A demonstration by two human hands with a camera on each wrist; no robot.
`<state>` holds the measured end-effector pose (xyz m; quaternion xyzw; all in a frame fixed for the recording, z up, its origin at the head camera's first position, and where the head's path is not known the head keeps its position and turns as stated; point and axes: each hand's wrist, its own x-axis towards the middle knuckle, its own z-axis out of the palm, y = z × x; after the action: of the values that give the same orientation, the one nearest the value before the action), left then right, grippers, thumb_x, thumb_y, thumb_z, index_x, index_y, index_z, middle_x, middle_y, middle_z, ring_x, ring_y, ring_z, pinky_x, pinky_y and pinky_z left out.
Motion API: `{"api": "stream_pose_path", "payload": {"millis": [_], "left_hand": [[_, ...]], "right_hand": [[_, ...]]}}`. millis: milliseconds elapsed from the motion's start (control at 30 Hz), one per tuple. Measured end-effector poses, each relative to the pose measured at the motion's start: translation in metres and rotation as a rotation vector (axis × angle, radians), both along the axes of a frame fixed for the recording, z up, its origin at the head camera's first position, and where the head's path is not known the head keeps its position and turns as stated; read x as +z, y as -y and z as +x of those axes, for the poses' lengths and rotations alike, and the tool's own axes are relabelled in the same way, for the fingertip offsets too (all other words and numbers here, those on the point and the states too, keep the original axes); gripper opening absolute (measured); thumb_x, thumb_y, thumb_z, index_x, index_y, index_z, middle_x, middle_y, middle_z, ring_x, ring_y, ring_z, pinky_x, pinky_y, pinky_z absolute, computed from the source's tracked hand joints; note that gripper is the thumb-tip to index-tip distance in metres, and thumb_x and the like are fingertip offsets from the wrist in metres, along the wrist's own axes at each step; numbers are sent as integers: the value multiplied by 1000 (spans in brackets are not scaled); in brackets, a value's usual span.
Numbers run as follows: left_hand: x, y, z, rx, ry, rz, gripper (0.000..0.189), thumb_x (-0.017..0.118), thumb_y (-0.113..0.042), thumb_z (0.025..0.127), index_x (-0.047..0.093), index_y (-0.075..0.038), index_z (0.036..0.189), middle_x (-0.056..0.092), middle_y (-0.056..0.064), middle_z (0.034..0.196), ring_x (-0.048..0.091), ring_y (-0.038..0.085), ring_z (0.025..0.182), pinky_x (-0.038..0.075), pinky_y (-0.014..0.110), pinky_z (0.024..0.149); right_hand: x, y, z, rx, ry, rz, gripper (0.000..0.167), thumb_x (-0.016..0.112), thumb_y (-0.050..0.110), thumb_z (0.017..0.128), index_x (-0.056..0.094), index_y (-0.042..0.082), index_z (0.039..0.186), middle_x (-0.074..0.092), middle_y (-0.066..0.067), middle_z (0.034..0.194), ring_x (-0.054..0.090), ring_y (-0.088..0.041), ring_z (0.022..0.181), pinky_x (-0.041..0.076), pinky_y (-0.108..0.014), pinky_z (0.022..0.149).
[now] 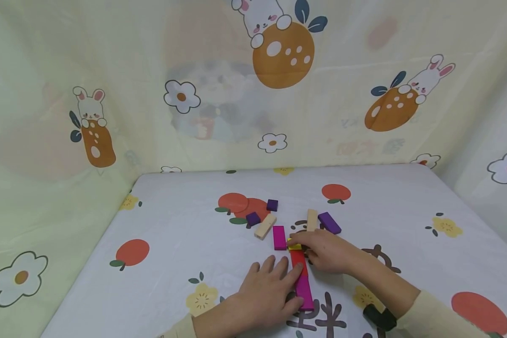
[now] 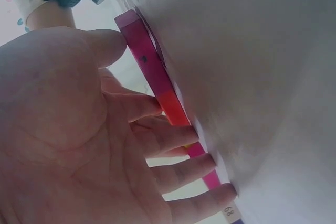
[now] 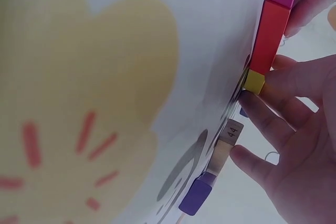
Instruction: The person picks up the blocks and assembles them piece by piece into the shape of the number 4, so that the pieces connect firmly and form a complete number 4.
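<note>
A magenta block [image 1: 305, 295] and a red block [image 1: 298, 264] lie end to end in a line on the cloth. At the red one's far end sits a yellow block [image 1: 295, 246], which my right hand [image 1: 327, 251] pinches between thumb and fingers. My left hand [image 1: 267, 288] lies spread along the left of the line, its thumb at the magenta block and index finger at the red one. In the left wrist view its fingers are mostly straight. The right wrist view shows the yellow block [image 3: 254, 81] touching the red block's end.
Beyond the hands lie another magenta block [image 1: 280, 238], plain wooden blocks [image 1: 265, 226] [image 1: 312, 219], a long purple block [image 1: 329, 223] and small dark purple blocks [image 1: 253, 218] [image 1: 272, 205]. A patterned cloth [image 1: 173, 211] covers the table, with a printed curtain [image 1: 228, 155] behind.
</note>
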<state>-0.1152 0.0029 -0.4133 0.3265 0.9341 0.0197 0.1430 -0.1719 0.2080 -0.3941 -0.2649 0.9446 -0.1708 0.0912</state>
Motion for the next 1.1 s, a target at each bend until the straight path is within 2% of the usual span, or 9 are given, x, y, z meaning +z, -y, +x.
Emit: {"api": "stream_pose_path", "payload": {"millis": [367,767,1100], "left_hand": [[2,-1,0,-6,-7,-4,70,48,-66,100,31,-38,162,38,-3,166,38,32,149,42,60,113],[0,-1,-1,-13,-11,11,69,49,-65,100,34,-38,161,40,-2,164,40,32,147,43,59,111],[3,-1,0,2,-13,19,69,50,-66,99,34,-38,161,41,-3,163,41,32,147,43,58,111]], "right_hand": [[-2,-2,-3,-17,-5,-2,36,68,8,96,72,23,129,67,-3,140,61,-33,133,50,-55,107],[-2,-2,-3,-37,30,-10,35,65,8,98,72,23,129,65,-4,143,59,-34,136,48,-58,109],[-2,-1,-2,-32,19,-4,35,64,7,98,72,23,129,65,-5,143,58,-35,136,47,-58,109]]}}
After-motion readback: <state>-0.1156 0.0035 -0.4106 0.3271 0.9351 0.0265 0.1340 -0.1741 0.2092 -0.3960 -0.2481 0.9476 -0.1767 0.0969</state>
